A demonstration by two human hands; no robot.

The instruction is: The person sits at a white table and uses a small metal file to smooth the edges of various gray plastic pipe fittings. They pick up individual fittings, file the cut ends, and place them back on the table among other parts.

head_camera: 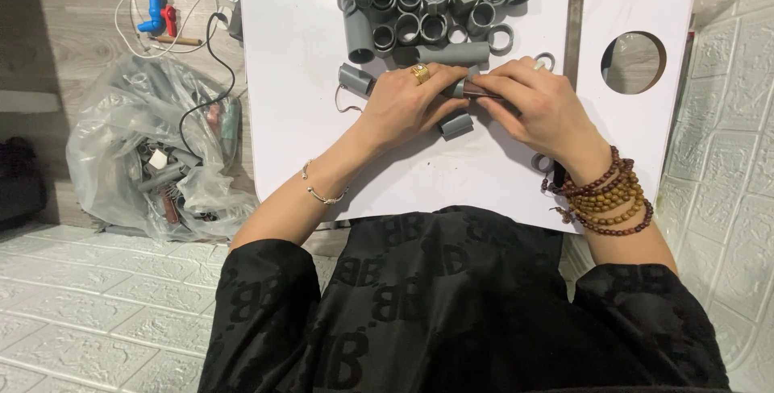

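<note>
While left hand (407,103) grips pipe (461,89) — table (290,87) mid-edge

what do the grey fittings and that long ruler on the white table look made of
The grey fittings look like matte plastic pipe parts: uniform dull grey, thick moulded walls. The ruler looks like metal, likely steel: thin, flat, with a brushed silvery sheen.

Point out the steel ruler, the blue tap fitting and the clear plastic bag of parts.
steel ruler (574,26), head view, on the middle of its blade.
blue tap fitting (152,8), head view, on its blue body.
clear plastic bag (121,111), head view, on its upper crumpled side.
</note>
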